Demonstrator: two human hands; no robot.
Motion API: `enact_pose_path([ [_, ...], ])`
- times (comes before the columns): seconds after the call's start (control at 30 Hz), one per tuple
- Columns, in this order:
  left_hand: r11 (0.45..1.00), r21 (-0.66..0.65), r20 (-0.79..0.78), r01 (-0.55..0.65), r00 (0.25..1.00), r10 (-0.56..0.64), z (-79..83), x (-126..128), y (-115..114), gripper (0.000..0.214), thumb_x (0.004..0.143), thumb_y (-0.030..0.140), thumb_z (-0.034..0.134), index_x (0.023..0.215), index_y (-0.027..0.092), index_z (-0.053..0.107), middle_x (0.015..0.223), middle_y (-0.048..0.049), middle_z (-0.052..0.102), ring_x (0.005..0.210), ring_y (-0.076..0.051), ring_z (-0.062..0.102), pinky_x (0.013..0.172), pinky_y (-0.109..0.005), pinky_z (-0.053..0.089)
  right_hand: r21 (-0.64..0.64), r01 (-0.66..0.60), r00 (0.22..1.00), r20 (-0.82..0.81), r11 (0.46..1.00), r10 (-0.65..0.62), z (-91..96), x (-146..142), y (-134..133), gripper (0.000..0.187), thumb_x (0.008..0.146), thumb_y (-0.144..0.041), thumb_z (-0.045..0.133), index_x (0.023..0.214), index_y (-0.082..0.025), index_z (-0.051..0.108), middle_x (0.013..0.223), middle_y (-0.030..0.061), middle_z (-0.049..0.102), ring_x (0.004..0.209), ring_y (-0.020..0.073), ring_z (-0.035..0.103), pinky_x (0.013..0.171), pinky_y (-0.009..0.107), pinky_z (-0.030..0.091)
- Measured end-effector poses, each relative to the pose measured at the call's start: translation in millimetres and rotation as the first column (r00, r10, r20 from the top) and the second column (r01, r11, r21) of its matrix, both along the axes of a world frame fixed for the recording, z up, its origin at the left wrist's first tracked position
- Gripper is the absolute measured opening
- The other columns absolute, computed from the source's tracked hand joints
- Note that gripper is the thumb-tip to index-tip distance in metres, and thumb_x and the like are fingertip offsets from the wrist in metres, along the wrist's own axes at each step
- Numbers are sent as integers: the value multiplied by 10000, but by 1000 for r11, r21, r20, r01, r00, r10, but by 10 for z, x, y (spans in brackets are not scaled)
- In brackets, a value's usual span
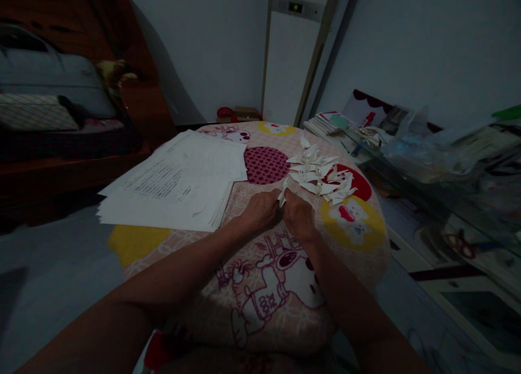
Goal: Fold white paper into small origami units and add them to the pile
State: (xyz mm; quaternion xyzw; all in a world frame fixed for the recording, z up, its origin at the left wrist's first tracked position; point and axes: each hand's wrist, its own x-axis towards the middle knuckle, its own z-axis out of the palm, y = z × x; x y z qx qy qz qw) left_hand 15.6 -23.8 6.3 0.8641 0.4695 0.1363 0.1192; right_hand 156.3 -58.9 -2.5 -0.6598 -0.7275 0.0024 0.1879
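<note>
Both my hands meet over the middle of the round table, fingers pinched on a small folded white paper [283, 194]. My left hand [264, 207] grips it from the left and my right hand [298, 214] from the right. It stands upright between the fingertips; its lower part is hidden. Just beyond my right hand lies a group of folded paper cranes [319, 173], several of them, with pointed wings. Left of my hands rests a thick stack of printed paper sheets [175, 178], its edges uneven.
A cartoon-print cloth [260, 287] covers the table. To the right, a glass-topped cabinet [407, 184] holds books, plastic bags and papers, with red-handled scissors [459, 245] lower down. At the left stands a wooden bench [142, 102] with a grey bag [52, 75].
</note>
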Motion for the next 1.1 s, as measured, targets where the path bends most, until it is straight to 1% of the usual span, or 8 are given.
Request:
enact_pose_path([
  [0.17, 999, 44, -43, -33, 998, 35, -28, 61, -55, 275, 966, 286, 452, 1171, 132, 553, 923, -151, 738, 895, -298, 718, 774, -372, 484, -10, 56, 998, -1, 998, -56, -2, -40, -10, 315, 976, -143, 362, 1117, -133, 644, 939, 146, 733, 873, 243, 680, 728, 306, 421],
  [0.33, 999, 43, -51, -27, 998, 29, -3, 95, -99, 308, 952, 263, 476, 1215, 106, 502, 964, -167, 733, 943, -321, 714, 795, -391, 488, -82, 124, 992, 12, 989, -123, 36, -99, -46, 212, 952, -142, 420, 982, -162, 629, 856, 135, 730, 831, 241, 694, 671, 302, 396],
  [0.53, 999, 22, -19, -29, 999, 29, -29, 121, -87, 292, 930, 226, 491, 1197, 108, 513, 944, -153, 734, 944, -314, 715, 792, -379, 490, -96, 142, 988, 69, 985, -136, 68, -124, -61, 226, 993, -163, 392, 1008, -151, 617, 864, 138, 732, 827, 240, 696, 666, 307, 385],
  [0.7, 1000, 19, 108, 21, 994, -23, -46, 29, -6, 283, 954, 197, 441, 1218, 146, 527, 1064, -138, 733, 979, -263, 707, 805, -336, 484, -30, 110, 989, 106, 993, -107, 77, -60, -45, 242, 995, -119, 374, 1034, -142, 612, 977, 131, 728, 903, 219, 676, 733, 296, 399],
  [0.77, 999, 21, 102, 33, 994, -35, -39, -11, 17, 282, 955, 183, 429, 1215, 157, 536, 1089, -129, 731, 988, -255, 704, 818, -331, 480, -25, 115, 988, 111, 993, -111, 82, -49, -41, 266, 1008, -121, 354, 1060, -136, 615, 1006, 137, 725, 923, 217, 674, 743, 293, 400],
  [0.9, 1000, -6, 25, -13, 1000, 13, -44, -5, 19, 264, 964, 274, 477, 1172, 132, 554, 1026, -157, 737, 959, -289, 709, 800, -353, 482, -35, 139, 986, 93, 990, -136, 61, -50, -39, 304, 1020, -136, 324, 1127, -131, 609, 922, 126, 735, 841, 214, 682, 691, 292, 385],
  [1.0, 999, -8, 71, -40, 997, 40, -70, 55, -7, 266, 964, 295, 488, 1153, 120, 555, 971, -165, 733, 929, -292, 712, 779, -350, 479, -25, 134, 990, 57, 991, -133, 16, -53, -35, 277, 994, -144, 362, 1088, -133, 623, 852, 121, 727, 792, 216, 680, 651, 291, 367],
  [1.1, 998, -26, 143, -51, 988, 55, -80, 90, -34, 231, 946, 244, 501, 1132, 123, 564, 941, -157, 728, 876, -278, 709, 755, -341, 471, -7, 132, 991, -10, 991, -132, -31, -47, -25, 259, 953, -129, 392, 1038, -133, 637, 809, 113, 716, 747, 202, 662, 628, 282, 353],
])
